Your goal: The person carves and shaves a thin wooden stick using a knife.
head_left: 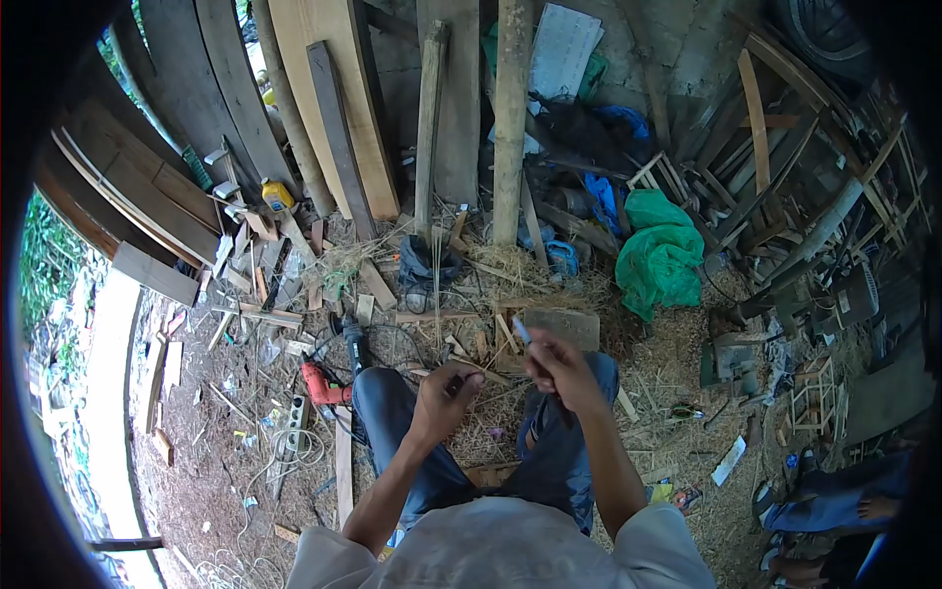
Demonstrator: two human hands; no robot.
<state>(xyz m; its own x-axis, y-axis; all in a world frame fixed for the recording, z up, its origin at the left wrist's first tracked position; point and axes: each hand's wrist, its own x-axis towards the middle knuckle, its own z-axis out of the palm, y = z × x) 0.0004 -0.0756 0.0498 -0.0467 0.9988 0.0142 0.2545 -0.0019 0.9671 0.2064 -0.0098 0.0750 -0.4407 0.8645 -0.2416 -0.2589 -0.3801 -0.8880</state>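
My right hand (559,368) is closed in front of my right knee, around what looks like a knife (522,330). Its pale bluish tip sticks out past the fingers, and a dark end shows below the palm. To the left, over the gap between my knees, my left hand (446,398) has its fingers curled in. Whatever those fingers may hold is hidden in shadow. The hands are apart. Beyond my right hand lies a flat wooden block (574,326) on the shavings.
A red power tool (324,385), a dark grinder-like tool (353,344) and a power strip (295,424) with cords lie left. Planks (339,128) and posts (511,118) stand ahead. A green plastic bag (659,255) is at right; another person's leg (824,512) shows lower right.
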